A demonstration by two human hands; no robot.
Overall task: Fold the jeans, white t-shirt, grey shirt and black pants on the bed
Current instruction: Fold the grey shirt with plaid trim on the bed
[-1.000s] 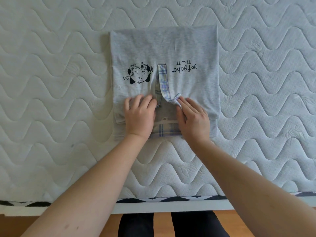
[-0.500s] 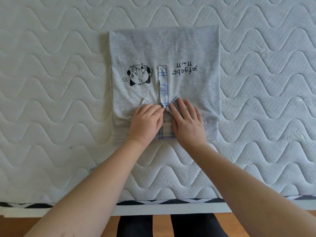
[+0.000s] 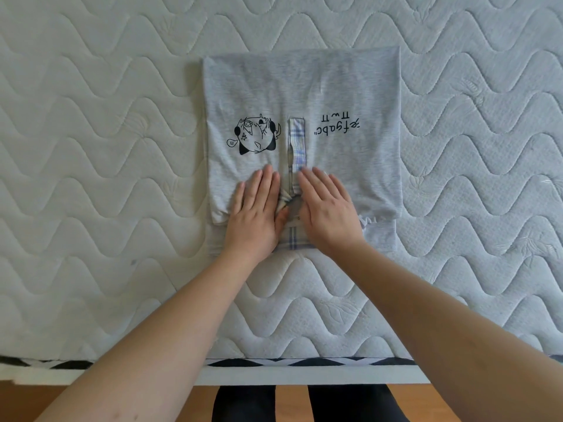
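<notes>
Lying across the whole upper field is a white quilted mattress (image 3: 91, 147) with a wavy stitch pattern, its near edge trimmed with a black-and-white band (image 3: 304, 361). Near the centre of the mattress sits the grey shirt (image 3: 304, 86), folded into a rough rectangle, collar end toward the person. On the shirt's left half is a black cartoon print (image 3: 256, 135), seen upside down. Just below that print the left hand (image 3: 256, 217) lies flat on the fabric, fingers straight and together, palm down, pressing and gripping nothing. Between the two hands runs the checked placket (image 3: 297, 141), a blue-and-white strip leading down to the collar (image 3: 292, 242), of which only a checked portion shows between and below the hands. The right hand (image 3: 327, 211) lies flat in the same manner, fingers straight and slightly spread, palm on the cloth, holding nothing; its fingertips reach the lower end of the placket. To the right of the placket is a line of black lettering (image 3: 336, 126), also upside down. At the shirt's lower right, an under layer projects below the top fold. Beneath the mattress edge a strip of wooden floor (image 3: 289, 403) shows, with two dark-clad legs (image 3: 350, 403) on it.
</notes>
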